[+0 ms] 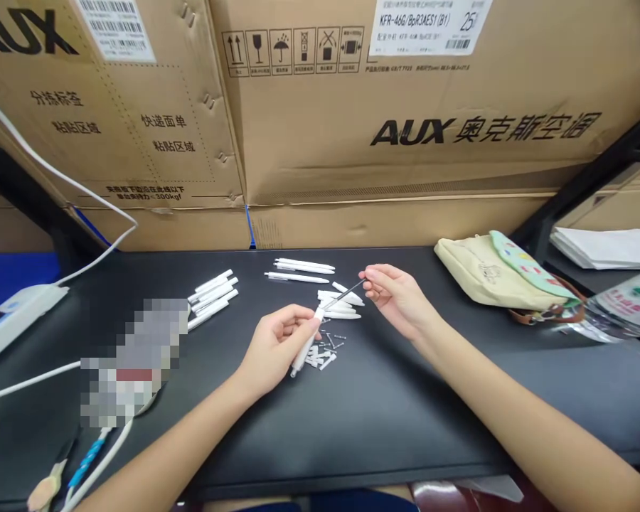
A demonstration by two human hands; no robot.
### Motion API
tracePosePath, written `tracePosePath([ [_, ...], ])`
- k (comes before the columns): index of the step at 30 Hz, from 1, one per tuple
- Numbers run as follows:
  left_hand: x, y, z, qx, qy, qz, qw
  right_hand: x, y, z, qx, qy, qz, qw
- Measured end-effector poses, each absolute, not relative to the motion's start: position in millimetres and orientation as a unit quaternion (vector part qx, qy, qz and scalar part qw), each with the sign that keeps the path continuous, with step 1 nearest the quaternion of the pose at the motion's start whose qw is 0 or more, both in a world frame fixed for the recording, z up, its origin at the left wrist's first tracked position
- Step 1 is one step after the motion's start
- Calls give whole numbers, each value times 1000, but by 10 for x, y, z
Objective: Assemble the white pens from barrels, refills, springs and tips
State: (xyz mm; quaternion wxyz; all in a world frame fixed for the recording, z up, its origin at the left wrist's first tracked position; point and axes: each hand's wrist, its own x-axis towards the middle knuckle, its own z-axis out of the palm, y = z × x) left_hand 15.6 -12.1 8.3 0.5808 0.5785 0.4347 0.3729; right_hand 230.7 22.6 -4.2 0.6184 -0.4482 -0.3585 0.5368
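My left hand (280,343) is closed around a white pen barrel (303,353), tilted with its clicker end down toward me and its open end up. Between the thumb and fingers of my right hand (397,295) is a thin dark pen refill (346,293), slanting down to the left. Its lower end meets the open mouth of the barrel; how far it sits inside I cannot tell. Just beyond lie several white pen tips (346,313). Small springs (335,340) and short white plungers (326,360) are scattered beside my left hand.
Several whole white pens (304,267) lie at the back, and white barrels (213,293) to the left. A blurred-out object (149,341), cables and a power strip (18,320) occupy the left side. A cream pouch (491,274) and plastic bottle (624,306) lie right. Cardboard boxes (320,156) stand behind.
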Motion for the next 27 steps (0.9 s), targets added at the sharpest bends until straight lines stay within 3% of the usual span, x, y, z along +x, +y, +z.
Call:
tracePosePath([
  [4, 161, -127, 108, 585, 430, 364, 583, 2276, 189, -23, -444, -377, 547, 601],
  [9, 173, -142, 90, 617, 406, 296, 606, 2144, 82, -54, -427, -434, 616, 500],
  [13, 170, -146, 51, 640, 398, 271, 599, 2075, 39, -55, -404, -454, 642, 468],
  [20, 168, -130, 61, 599, 396, 303, 626, 2242, 124, 23, -458, -537, 507, 495],
  [27, 153, -97, 123, 536, 420, 355, 641, 2250, 26, 16, -434, -785, 364, 250],
])
